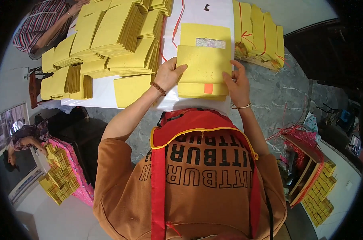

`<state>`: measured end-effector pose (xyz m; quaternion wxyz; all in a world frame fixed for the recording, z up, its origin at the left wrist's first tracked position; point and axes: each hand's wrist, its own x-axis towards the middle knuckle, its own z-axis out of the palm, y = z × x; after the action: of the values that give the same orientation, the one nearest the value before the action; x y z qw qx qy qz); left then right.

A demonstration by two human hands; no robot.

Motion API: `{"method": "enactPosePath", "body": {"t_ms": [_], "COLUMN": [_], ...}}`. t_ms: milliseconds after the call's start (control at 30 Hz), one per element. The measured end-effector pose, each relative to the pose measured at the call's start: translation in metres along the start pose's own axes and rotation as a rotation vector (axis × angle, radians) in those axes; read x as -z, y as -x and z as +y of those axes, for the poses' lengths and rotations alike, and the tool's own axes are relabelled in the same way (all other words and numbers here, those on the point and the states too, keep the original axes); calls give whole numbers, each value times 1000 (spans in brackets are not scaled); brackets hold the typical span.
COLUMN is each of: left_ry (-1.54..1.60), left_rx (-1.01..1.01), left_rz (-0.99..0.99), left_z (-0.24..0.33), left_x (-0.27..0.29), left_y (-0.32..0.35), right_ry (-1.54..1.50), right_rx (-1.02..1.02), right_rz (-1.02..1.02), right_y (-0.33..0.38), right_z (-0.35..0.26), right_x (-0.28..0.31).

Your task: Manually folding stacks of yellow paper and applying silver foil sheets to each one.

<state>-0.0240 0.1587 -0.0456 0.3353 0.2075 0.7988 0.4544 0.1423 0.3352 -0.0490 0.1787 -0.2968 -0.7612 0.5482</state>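
A small stack of yellow paper sheets (201, 64) lies on the white-covered table (169, 98) in front of me. My left hand (168, 75) is closed on the left edge of the top sheets, its thumb lying on top. At the right edge, my right hand (238, 84) grips the same paper between thumb and fingers. A silvery patch (210, 43) shows on the far part of the stack, and a small orange patch (208, 88) on the near part. One yellow bundle (134, 89) lies flat beside my left forearm.
Tall piles of yellow paper (113, 30) fill the table's left side. Red-tied yellow bundles (261, 34) stand along its right edge. Red string (175, 24) lies across the cover. Another person's arm (53, 34) reaches in at the far left; a second person (29, 138) is at lower left.
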Motion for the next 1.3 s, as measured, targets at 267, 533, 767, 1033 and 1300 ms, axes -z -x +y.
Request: {"method": "enactPosePath", "body": {"t_ms": [267,533,767,1033,1300], "left_ry": [131,147,210,-781,-927], "left_rx": [25,67,85,-821,-775], "left_rz": [-13,-1,-24,326,134], "left_z": [-4,12,23,45,20], "left_x": [-2,-1,5,-22,-50], "left_y": [-9,-5,-1,9,5], "right_ry": [72,196,119,134,282], "right_rx": [-44,-66,-30,-46,75], "right_rz": [11,57,100,93,130], "right_y": [-7,-9,-5,-4,2], "right_z": [-2,-8,-2,0,-9], "right_x": [-1,-10,-16,-17,-14]}}
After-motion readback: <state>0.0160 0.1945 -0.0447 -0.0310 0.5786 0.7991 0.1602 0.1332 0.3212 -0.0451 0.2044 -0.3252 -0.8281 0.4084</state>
